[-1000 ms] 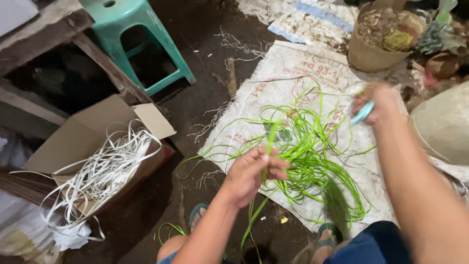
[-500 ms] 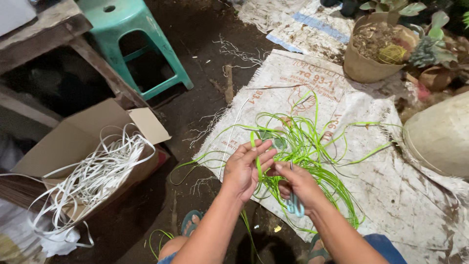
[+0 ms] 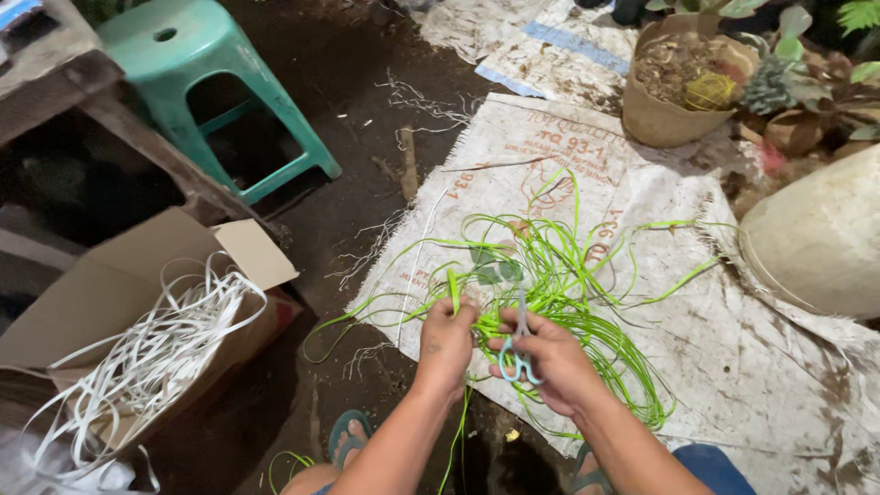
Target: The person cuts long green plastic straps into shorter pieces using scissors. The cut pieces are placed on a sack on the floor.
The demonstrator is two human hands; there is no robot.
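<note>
A tangle of thin bright green strips [image 3: 568,293] lies on a worn white woven sack [image 3: 733,312] spread over the dirt floor. My left hand [image 3: 446,339] pinches one green strip upright between its fingers. Beside it, my right hand [image 3: 543,356] holds a small pair of scissors with light blue handles [image 3: 519,353], blades pointing up into the tangle. Both hands sit close together at the near edge of the sack.
An open cardboard box [image 3: 119,302] with white strips [image 3: 156,357] spilling out stands at the left. A teal plastic stool [image 3: 211,82] is at the back left, a woven basket [image 3: 674,92] and potted plants at the back right, a pale round container [image 3: 816,238] at the right.
My right hand has come in from the far right to the middle, next to my left hand, and now holds the scissors up against the green strips.
</note>
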